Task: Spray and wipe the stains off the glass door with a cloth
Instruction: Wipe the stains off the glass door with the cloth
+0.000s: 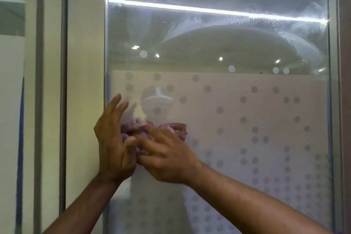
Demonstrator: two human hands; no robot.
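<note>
The glass door [218, 47] fills the view; its upper part is clear and streaked with wet smears and droplets, its lower part is frosted with grey dots. A bunched pink-purple cloth [176, 128] sits against the frosted band near the door's left edge. My right hand [167, 157] grips the cloth from below and the right. My left hand [114, 138] touches the cloth's left side, thumb against it, fingers spread upward. No spray bottle is in view.
A metal door frame [334, 100] runs down the right edge. Left of the glass stand a cream wall panel [85, 81] and a grey post [63, 91]. Ceiling lights reflect in the upper glass.
</note>
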